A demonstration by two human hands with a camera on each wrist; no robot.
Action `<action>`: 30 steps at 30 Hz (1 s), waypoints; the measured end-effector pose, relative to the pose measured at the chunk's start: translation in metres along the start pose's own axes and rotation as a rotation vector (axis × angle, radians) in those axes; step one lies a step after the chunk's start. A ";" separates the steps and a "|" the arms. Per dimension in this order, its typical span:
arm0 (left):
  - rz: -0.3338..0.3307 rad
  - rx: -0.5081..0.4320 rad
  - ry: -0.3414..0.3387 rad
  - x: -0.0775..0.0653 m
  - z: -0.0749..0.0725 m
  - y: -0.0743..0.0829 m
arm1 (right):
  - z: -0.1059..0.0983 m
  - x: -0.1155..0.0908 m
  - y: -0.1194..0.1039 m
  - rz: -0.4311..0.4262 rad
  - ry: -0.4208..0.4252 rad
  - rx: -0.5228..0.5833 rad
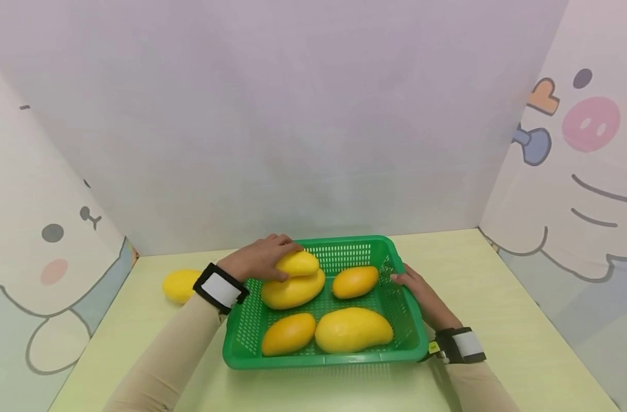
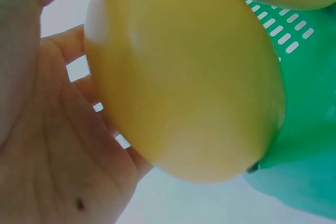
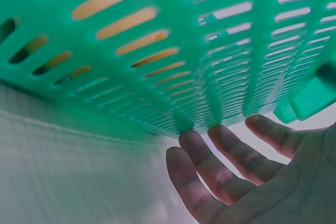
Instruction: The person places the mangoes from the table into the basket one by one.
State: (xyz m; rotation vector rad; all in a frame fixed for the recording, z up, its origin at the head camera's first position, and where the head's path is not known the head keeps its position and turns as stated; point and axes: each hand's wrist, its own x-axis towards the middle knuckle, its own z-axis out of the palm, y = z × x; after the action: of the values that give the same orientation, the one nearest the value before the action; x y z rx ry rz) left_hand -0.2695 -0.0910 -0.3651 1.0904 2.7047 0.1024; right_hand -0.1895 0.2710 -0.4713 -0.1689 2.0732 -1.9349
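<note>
A yellow mango [image 1: 299, 264] is in my left hand [image 1: 259, 260], at the back left of a green plastic basket [image 1: 323, 360]. Thumb and fingers grip its left end in the head view; the left wrist view shows the mango [image 2: 184, 77] large beside the palm. Directly under it lies another mango [image 1: 295, 293], overlapped by the held one. My right hand [image 1: 421, 294] holds the basket's right rim, thumb over the inside. Along the slotted outer wall [image 3: 199, 93], the right wrist view shows the other fingertips touching low down.
Inside the basket lie an orange-yellow mango [image 1: 355, 282] at the back right, another mango [image 1: 290, 334] at the front left and a large pale-yellow one [image 1: 353, 330] beside it. Left of the basket, a yellow fruit [image 1: 179, 285] sits on the table [image 1: 504, 297], partly behind my left wrist.
</note>
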 end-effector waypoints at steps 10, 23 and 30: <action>-0.001 -0.001 0.012 -0.005 -0.003 0.000 | 0.001 0.001 -0.001 -0.012 -0.012 0.000; -0.017 -0.016 0.010 -0.014 -0.009 0.001 | -0.001 0.001 0.000 -0.022 -0.030 0.009; 0.025 0.016 0.056 -0.021 -0.010 0.001 | -0.001 0.000 0.001 -0.010 -0.019 -0.005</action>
State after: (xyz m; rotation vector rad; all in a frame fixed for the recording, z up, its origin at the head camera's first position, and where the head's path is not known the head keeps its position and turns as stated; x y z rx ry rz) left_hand -0.2562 -0.1045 -0.3513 1.1428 2.7462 0.1165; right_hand -0.1894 0.2720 -0.4725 -0.1987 2.0692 -1.9263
